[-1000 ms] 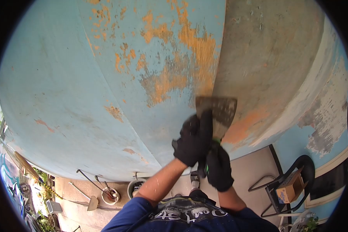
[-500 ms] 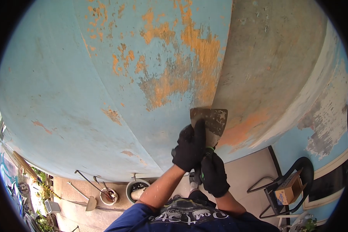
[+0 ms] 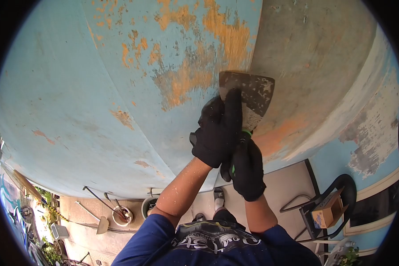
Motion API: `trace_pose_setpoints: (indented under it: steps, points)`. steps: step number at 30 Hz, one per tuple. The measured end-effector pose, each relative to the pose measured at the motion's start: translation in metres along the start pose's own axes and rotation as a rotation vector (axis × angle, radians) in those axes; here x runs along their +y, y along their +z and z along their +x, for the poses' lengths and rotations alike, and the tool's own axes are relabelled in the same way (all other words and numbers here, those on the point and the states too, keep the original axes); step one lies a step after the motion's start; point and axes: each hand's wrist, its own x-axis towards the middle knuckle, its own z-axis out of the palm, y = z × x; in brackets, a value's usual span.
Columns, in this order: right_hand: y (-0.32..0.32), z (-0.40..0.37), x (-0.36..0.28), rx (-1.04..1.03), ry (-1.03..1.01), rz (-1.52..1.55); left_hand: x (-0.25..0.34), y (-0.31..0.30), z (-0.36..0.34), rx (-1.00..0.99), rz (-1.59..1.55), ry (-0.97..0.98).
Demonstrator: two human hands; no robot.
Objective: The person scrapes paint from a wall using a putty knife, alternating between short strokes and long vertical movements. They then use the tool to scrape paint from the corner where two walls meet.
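A wide scraper (image 3: 256, 91) with a paint-specked blade lies against the light blue painted wall (image 3: 119, 80), its top edge at the lower end of an orange scraped patch (image 3: 232, 46). My right hand (image 3: 248, 170), in a black glove, is closed around the handle, where bits of green show. My left hand (image 3: 219, 128), gloved too, grips higher up, with a finger stretched along the blade's left side. Most of the handle is hidden by the gloves. To the right of the blade the wall surface turns brownish grey (image 3: 310, 53).
Below left stand a bucket with tools (image 3: 122, 216) and a green-rimmed tub (image 3: 147, 206); a dustpan (image 3: 103, 225) lies nearby. At lower right a black-framed chair (image 3: 352, 199) carries an open cardboard box (image 3: 328, 213). Plants (image 3: 51, 252) are at lower left.
Both hands have pushed the scraper upward along the wall, with the blade now higher and slightly to the right. The view has shifted a little.
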Motion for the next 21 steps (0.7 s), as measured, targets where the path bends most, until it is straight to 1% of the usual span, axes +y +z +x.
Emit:
trace_pose_setpoints:
  steps: [1, 3, 4, 5, 7, 8, 10, 11, 12, 13, 14, 16, 17, 18, 19, 20, 21]
  points:
    - [-0.003, 0.000, -0.015, -0.003, -0.007, 0.003, 0.002, -0.001, -0.003, 0.005, 0.005, 0.003]
    - [-0.005, -0.016, -0.035, -0.061, 0.345, 0.335, 0.009, 0.000, -0.026, -0.071, 0.085, -0.029]
    - [0.000, -0.028, -0.034, -0.007, 0.374, 0.404, 0.005, 0.009, -0.046, -0.003, 0.148, 0.016]
    - [-0.002, -0.046, -0.018, -0.042, 0.429, 0.312, -0.003, 0.015, -0.058, 0.003, 0.153, 0.024]
    - [0.008, -0.045, 0.000, -0.006, 0.084, -0.199, -0.014, 0.020, -0.068, -0.091, 0.060, -0.097]
    - [0.011, -0.045, 0.012, -0.002, 0.095, -0.199, -0.015, 0.022, -0.066, -0.067, 0.021, -0.121]
    - [0.007, -0.036, 0.033, -0.066, 0.331, -0.076, -0.013, 0.018, -0.044, -0.049, -0.002, -0.111]
    - [0.001, -0.030, 0.030, -0.065, 0.341, -0.082, -0.010, 0.014, -0.033, -0.025, -0.016, -0.091]
    - [-0.006, -0.023, 0.022, 0.008, -0.107, -0.451, -0.006, 0.010, -0.024, 0.032, 0.037, -0.013]
    - [-0.009, -0.019, 0.013, 0.085, -0.565, -0.805, -0.003, 0.011, -0.026, 0.028, 0.036, -0.012]
    - [-0.010, -0.022, 0.000, 0.090, -0.564, -0.804, -0.001, 0.011, -0.031, 0.006, 0.020, -0.027]
    - [-0.008, -0.037, -0.020, -0.058, 0.491, 0.206, 0.000, 0.016, -0.049, -0.012, 0.007, -0.027]
    - [-0.007, -0.052, -0.012, -0.060, 0.479, 0.101, -0.002, 0.024, -0.068, -0.092, -0.104, -0.236]
    - [-0.003, -0.064, 0.018, -0.052, 0.254, -0.145, -0.007, 0.028, -0.074, -0.175, -0.215, -0.445]
    - [0.002, -0.071, 0.042, -0.041, 0.038, -0.387, -0.011, 0.026, -0.064, -0.175, -0.213, -0.439]
    - [0.004, -0.063, 0.040, -0.040, 0.047, -0.385, -0.014, 0.021, -0.051, -0.099, -0.036, -0.216]
    - [0.004, -0.046, 0.033, -0.041, 0.096, -0.247, -0.014, 0.018, -0.040, -0.020, 0.137, 0.007]
